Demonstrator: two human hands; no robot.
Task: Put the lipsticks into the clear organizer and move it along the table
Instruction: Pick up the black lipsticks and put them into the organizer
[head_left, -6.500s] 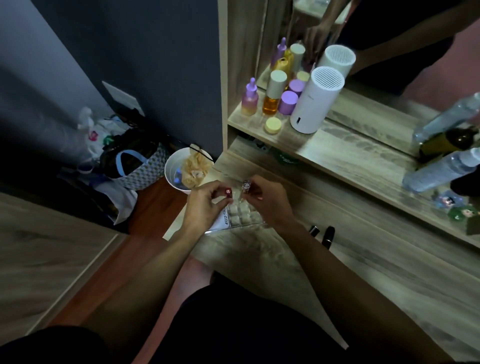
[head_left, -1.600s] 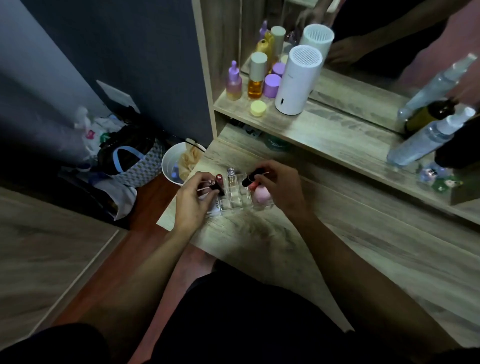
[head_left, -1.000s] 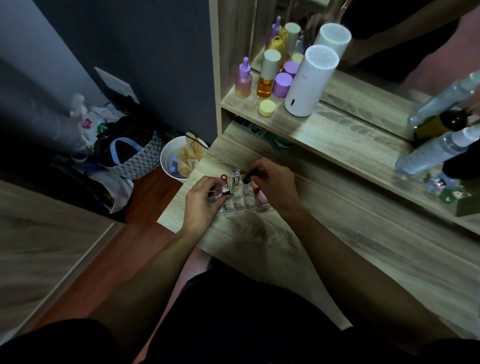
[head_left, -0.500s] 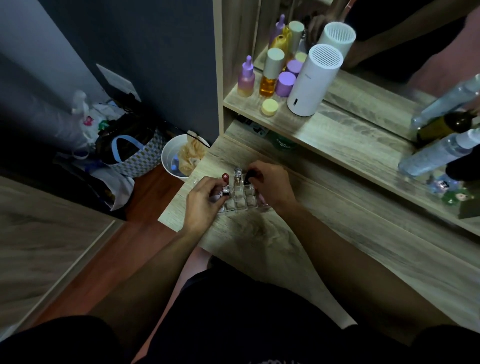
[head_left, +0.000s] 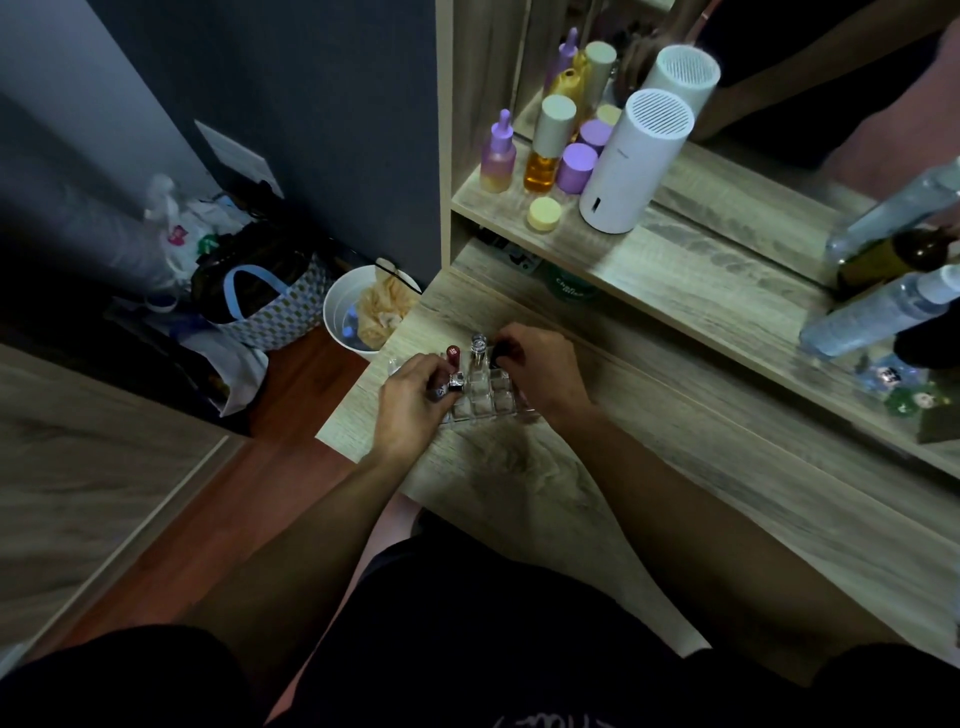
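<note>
The left hand (head_left: 413, 402) curled around the left end of the clear organizer (head_left: 485, 397), fingertips pinching the silver base of a red-capped lipstick (head_left: 453, 358) that stood upright in a back compartment. The right hand (head_left: 540, 366) was closed over the organizer's right end, its fingers wrapped around a black lipstick (head_left: 500, 349) (only the dark top showed past the knuckles). Which compartment that one sat in was hidden by the hand. Between the two hands a clear-capped lipstick (head_left: 478, 347) stood upright in the organizer. The organizer rested near the left front corner of the wooden table (head_left: 649, 467). Both forearms reached forward from the lower frame, wrists bent down. Beyond, on a raised shelf (head_left: 701, 260), stood a white cylinder (head_left: 631, 166) and purple and amber bottles (head_left: 540, 150). Past the table's left edge sat a white bin (head_left: 343, 312) on the floor.
</note>
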